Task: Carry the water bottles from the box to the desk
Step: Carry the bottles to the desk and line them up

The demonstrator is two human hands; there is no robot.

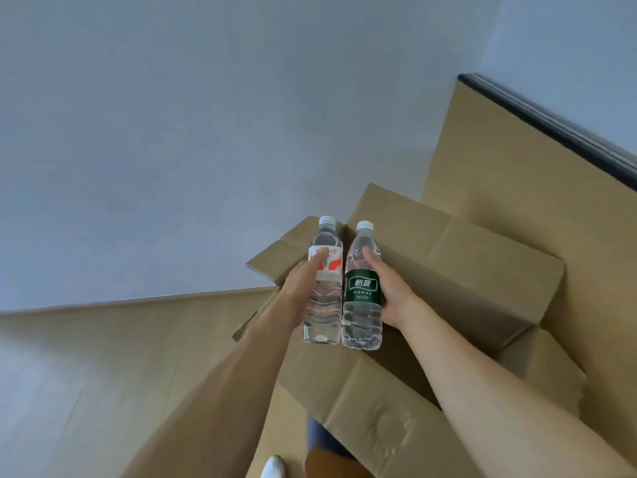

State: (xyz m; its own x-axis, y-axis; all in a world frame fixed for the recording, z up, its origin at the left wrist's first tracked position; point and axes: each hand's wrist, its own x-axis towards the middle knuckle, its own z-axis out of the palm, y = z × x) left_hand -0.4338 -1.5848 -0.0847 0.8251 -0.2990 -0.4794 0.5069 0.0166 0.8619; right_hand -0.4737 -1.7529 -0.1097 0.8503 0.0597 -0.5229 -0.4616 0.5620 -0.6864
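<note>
Two clear water bottles with white caps are held upright side by side above an open cardboard box (458, 270). My left hand (303, 284) grips the bottle with the red and white label (324, 288). My right hand (389, 288) grips the bottle with the dark green label (362, 298), thumb across its upper body. The box's flaps are folded outward and its inside is dark; whatever it holds is hidden. No desk is in view.
The box stands on a pale wooden floor (86, 374) against a grey-white wall (206, 132). A dark baseboard (551, 122) runs along the wall at the upper right. My white shoe (274, 467) shows at the bottom edge.
</note>
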